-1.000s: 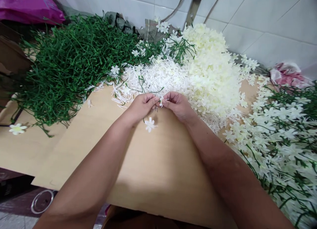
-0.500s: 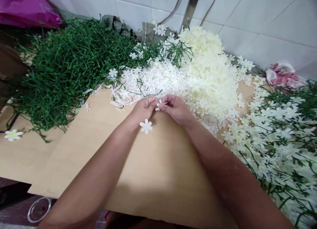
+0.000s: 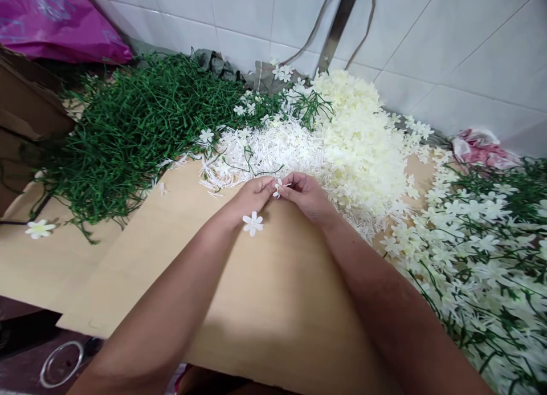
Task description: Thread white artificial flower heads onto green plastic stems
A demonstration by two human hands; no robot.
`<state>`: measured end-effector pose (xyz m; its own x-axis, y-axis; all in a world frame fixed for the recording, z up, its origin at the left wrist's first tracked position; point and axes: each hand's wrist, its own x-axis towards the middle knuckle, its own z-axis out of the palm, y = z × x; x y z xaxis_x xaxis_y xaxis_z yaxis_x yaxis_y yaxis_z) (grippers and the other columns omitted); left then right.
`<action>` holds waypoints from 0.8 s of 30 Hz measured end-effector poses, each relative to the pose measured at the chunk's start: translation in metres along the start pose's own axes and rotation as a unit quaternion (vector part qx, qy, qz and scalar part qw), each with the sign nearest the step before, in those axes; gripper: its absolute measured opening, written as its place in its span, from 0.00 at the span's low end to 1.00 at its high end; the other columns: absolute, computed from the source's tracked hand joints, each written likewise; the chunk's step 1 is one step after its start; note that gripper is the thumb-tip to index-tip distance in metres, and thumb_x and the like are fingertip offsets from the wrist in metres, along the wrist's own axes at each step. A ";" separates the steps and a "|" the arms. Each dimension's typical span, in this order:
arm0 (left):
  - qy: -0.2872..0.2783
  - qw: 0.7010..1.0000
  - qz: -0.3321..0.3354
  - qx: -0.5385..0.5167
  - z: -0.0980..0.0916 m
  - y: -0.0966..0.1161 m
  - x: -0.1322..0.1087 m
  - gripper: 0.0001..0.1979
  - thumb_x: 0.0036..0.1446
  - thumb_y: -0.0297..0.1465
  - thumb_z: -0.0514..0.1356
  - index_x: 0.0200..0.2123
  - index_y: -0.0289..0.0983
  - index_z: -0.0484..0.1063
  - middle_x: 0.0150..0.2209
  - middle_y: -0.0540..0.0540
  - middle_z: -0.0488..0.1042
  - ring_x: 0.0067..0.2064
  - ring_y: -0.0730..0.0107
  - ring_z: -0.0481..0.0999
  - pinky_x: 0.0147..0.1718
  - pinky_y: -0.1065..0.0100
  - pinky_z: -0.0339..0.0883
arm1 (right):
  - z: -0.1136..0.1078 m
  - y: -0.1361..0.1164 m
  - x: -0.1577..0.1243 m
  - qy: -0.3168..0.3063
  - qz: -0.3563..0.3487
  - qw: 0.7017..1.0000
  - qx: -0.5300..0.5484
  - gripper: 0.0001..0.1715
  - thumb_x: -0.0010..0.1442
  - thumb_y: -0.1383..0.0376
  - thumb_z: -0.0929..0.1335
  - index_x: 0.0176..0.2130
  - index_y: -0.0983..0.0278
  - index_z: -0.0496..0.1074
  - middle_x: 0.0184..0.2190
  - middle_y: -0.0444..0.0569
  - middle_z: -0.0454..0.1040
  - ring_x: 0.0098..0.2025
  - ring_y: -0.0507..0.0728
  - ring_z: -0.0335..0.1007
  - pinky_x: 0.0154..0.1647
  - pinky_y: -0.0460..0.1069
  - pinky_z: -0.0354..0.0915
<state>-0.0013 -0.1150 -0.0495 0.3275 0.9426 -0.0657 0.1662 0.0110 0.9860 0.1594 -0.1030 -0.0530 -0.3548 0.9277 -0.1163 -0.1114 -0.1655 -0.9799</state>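
My left hand and my right hand meet above the cardboard, with a small white flower pinched between their fingertips. Another white flower hangs just below my left wrist; what holds it up is hidden. Beyond my hands lies a pile of thin white stamens, with a green stem across its near side. A heap of pale cream petals rises behind my right hand.
Green stems are heaped at the left, beside a cardboard box and a purple bag. White flowers on stems spread at the right. A lone flower lies far left. A tiled wall stands behind.
The view has shifted slightly, so the heaps appear lower in the picture. My hands remain together at the small flower, with little change in their grip.
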 end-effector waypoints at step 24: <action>-0.013 0.994 0.001 -0.109 0.010 0.002 0.002 0.21 0.54 0.46 0.60 0.19 0.36 0.62 0.18 0.54 0.59 0.21 0.78 0.56 0.23 0.71 0.50 | -0.010 -0.019 -0.001 -0.033 -0.027 0.996 -0.076 0.25 0.39 0.53 0.79 0.25 0.64 0.67 0.20 0.41 0.72 0.24 0.48 0.69 0.27 0.45 0.65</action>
<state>0.0089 -0.1169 -0.0495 0.3516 0.9339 -0.0648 -0.0389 0.0837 0.9957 0.1708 -0.0976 -0.0361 -0.4122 0.9094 -0.0562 0.0071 -0.0585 -0.9983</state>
